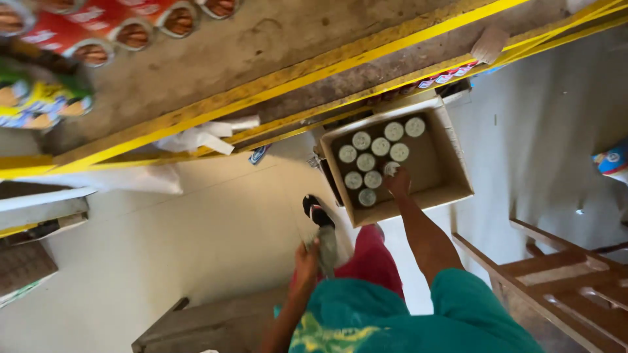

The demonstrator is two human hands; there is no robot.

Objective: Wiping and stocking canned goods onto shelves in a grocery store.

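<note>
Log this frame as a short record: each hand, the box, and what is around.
right hand: reaches down into the box, on a round-lidded can
left hand: grips a grey cloth
box: open cardboard, on the floor, holds pale-lidded cans standing in rows
shelf: yellow-edged, above the box, with red packets on it
foot: in a black sandal, left of the box
ladder: wooden, at lower right

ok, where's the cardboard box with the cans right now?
Head view, right of centre: the cardboard box sits on the floor below the yellow shelf edge, with the right hand reaching among its cans.
</note>
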